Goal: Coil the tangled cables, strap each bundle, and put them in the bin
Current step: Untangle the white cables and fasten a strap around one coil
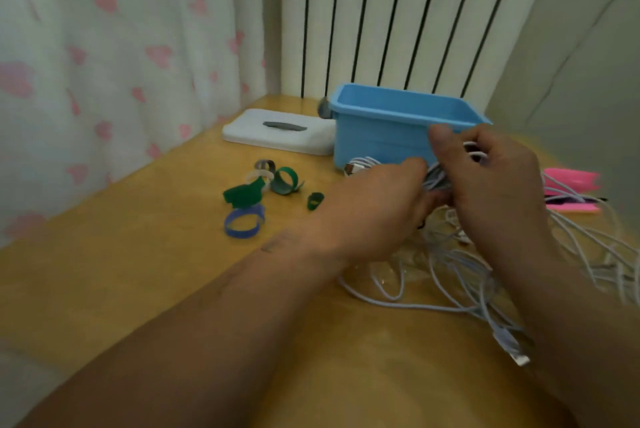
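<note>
Wood tabletop (pixel 104 282). Pink-heart curtain (pixel 114 57) left of left hand (pixel 374 209), white radiator (pixel 398 12) beyond, pale wall (pixel 571 64) past right hand (pixel 491 185).

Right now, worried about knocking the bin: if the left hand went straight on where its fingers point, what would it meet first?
Probably the right hand, which holds the same white cable bundle just ahead of the left hand. The blue bin stands beyond them; how far back is unclear.

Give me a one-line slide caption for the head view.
Left hand and right hand hold a white cable bundle in front of the blue bin; loose straps lie on the table.
</note>
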`<state>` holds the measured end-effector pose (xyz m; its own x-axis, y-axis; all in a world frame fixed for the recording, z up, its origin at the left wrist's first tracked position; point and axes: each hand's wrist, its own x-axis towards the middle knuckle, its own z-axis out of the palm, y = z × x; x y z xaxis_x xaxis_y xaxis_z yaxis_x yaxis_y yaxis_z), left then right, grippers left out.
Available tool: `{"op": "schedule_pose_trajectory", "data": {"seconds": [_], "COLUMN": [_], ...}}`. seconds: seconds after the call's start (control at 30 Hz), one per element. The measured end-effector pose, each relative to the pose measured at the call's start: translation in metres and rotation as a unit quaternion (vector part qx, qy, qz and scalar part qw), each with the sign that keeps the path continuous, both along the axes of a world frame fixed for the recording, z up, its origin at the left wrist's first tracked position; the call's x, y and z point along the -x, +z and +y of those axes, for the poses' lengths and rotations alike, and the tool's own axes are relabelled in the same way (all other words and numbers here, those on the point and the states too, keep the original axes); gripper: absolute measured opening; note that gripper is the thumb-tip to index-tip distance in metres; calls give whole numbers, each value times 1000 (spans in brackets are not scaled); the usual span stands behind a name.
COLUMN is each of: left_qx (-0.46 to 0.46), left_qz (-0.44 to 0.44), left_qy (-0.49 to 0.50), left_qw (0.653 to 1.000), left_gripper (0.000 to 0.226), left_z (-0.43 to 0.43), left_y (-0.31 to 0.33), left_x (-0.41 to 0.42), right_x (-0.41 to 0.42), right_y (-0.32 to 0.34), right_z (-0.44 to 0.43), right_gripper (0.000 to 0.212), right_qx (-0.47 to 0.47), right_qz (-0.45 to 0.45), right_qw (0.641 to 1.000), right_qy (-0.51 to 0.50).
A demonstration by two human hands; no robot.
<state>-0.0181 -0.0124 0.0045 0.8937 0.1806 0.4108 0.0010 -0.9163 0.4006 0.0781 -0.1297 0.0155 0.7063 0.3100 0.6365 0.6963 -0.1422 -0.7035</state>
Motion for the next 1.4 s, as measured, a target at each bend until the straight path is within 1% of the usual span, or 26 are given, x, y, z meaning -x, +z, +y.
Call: {"op": "schedule_pose_trajectory", "data": {"seconds": [0.07, 0.1, 0.13, 0.17, 0.2, 0.27, 0.33, 0.4, 0.43, 0.47, 0.53, 0.6, 0.63, 0.67, 0.7, 0.8, 0.93, 0.97, 1.03, 1.07, 1.1, 1.17, 1.23, 1.27, 1.33, 1.4], "left_qx": [114, 180, 245, 308, 370, 473, 529, 571, 597, 626, 691, 742, 757, 765, 768, 768, 768, 767, 757, 745, 726, 657, 565, 525, 455, 372], "left_qz": [-39, -69, -105, -139, -166, -202, -228, -250, -264, -280, -314, -336, -340, -342, -341, -335, -323, -318, -296, -278, -259, -223, -171, -141, -97, -81], "left_qy": [4, 16, 28, 32, 29, 11, -6, -38, -54, -69, -105, -131, -138, -142, -143, -143, -137, -139, -143, -142, -136, -99, -71, -68, -66, -55], "left_qw": [993, 981, 964, 940, 914, 857, 818, 781, 756, 724, 643, 565, 541, 528, 523, 527, 536, 540, 565, 590, 623, 713, 804, 836, 883, 923], "left_gripper": [28, 32, 37, 40, 42, 38, 35, 34, 33, 33, 32, 33, 34, 35, 36, 37, 36, 36, 36, 36, 35, 35, 35, 34, 31, 27], "left_z": [10, 18, 27, 36, 44, 57, 67, 79, 87, 96, 112, 124, 128, 130, 130, 129, 127, 125, 119, 114, 108, 94, 75, 65, 49, 42], "left_y": [5, 9, 12, 14, 16, 21, 27, 36, 38, 40, 40, 38, 36, 35, 34, 35, 35, 35, 35, 35, 35, 32, 27, 25, 18, 12], "left_x": [4, 7, 10, 13, 16, 20, 25, 34, 39, 44, 52, 55, 55, 54, 53, 51, 49, 49, 49, 48, 46, 40, 32, 29, 22, 17], "right_x": [8, 12, 16, 19, 20, 24, 29, 32, 33, 34, 37, 48, 55, 61, 68, 83, 91, 90, 83, 77, 68, 47, 25, 16, 7, 2], "right_y": [4, 6, 8, 9, 11, 16, 24, 28, 28, 27, 24, 17, 12, 6, 0, -15, -10, -3, 17, 28, 36, 44, 41, 36, 26, 18], "right_z": [1, 2, 4, 6, 8, 18, 36, 56, 66, 73, 87, 101, 110, 119, 126, 139, 128, 119, 93, 78, 64, 40, 21, 13, -1, -10], "right_gripper": [40, 42, 42, 39, 33, 20, 17, 15, 13, 13, 14, 18, 19, 19, 19, 20, 15, 14, 12, 11, 10, 12, 14, 15, 16, 17], "right_qx": [-59, -83, -82, -51, 6, 152, 264, 332, 352, 364, 377, 406, 423, 436, 446, 462, 465, 459, 406, 363, 318, 257, 242, 247, 266, 260], "right_qz": [57, 88, 106, 106, 91, 27, -37, -67, -75, -85, -109, -146, -171, -198, -219, -241, -208, -187, -106, -59, -25, 0, 38, 58, 80, 105], "right_qw": [996, 991, 989, 991, 994, 986, 960, 936, 928, 921, 906, 877, 859, 842, 827, 799, 799, 807, 848, 872, 894, 925, 937, 939, 937, 935], "right_qy": [45, 62, 69, 65, 57, 62, 81, 93, 99, 111, 156, 210, 231, 248, 262, 299, 320, 323, 325, 324, 315, 280, 249, 234, 210, 215]}}
